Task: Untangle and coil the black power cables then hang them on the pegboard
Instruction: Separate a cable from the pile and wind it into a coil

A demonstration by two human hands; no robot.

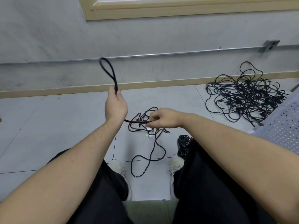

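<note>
My left hand (115, 106) is raised and grips a black power cable (108, 70), whose folded loop sticks up above the fist. The same cable runs out below the wrist to my right hand (163, 118), which pinches it between thumb and fingers. Beneath both hands the rest of that cable lies in a loose tangle on the floor (146, 125), with a long loop trailing between my shoes. A coiled black cable (183, 143) sits by my right knee. A perforated white pegboard (281, 126) lies at the right edge.
A large pile of tangled black cables (244, 92) lies on the grey tiled floor at the right, near the wall. A metal conduit (161, 54) runs along the grey wall to an outlet box (271, 45). My legs and white shoes fill the lower frame.
</note>
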